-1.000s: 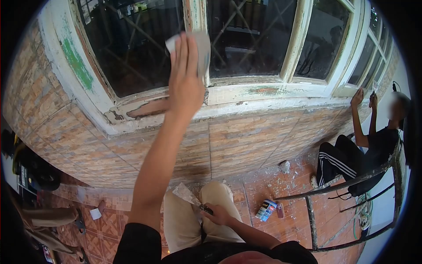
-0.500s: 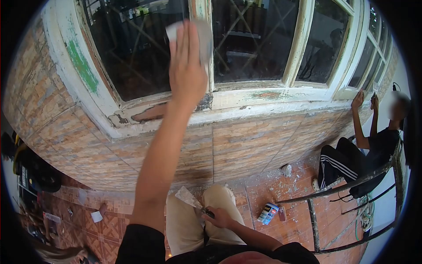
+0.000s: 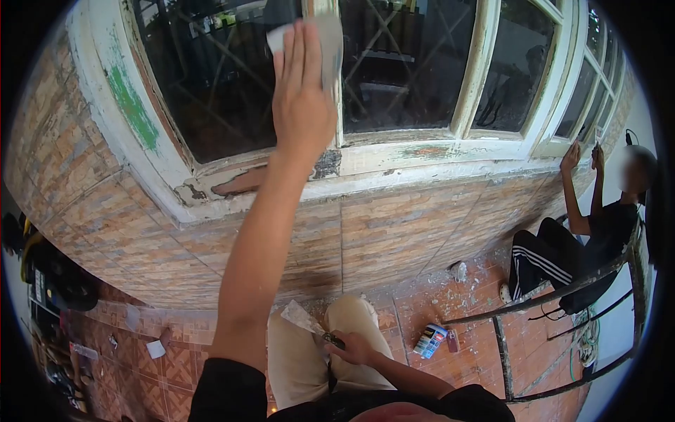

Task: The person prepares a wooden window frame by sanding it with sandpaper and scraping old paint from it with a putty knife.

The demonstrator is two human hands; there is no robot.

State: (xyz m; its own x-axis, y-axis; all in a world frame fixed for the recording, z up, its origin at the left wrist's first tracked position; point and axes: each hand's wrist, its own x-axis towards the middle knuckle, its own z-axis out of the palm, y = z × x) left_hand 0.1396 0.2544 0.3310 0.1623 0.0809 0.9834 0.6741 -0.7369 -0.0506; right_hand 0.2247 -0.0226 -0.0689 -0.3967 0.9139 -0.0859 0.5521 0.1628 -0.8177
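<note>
My left hand (image 3: pixel 302 105) reaches up to the window, its fingers laid straight over a pale grey sheet of sandpaper (image 3: pixel 328 50). It presses the sheet on the upright wooden window bar (image 3: pixel 337 119); the sheet is blurred, and its underside is hidden. Worn white paint and bare patches show on the window frame (image 3: pixel 373 162). Down at my lap, my right hand (image 3: pixel 355 349) is closed around the dark handle of a putty knife (image 3: pixel 301 318). Its broad, stained blade points up and left over my knees.
At the right, a co-worker (image 3: pixel 608 225) sits with both hands raised to the sill. A metal railing (image 3: pixel 503 352) curves beside that person. A labelled can (image 3: pixel 429 341) stands among paint flakes on the tiled floor (image 3: pixel 404 309). A parked motorcycle (image 3: pixel 60 274) is at the left.
The left hand has shifted slightly upward along the window bar with the sandpaper. My right hand and the putty knife look nearly unchanged.
</note>
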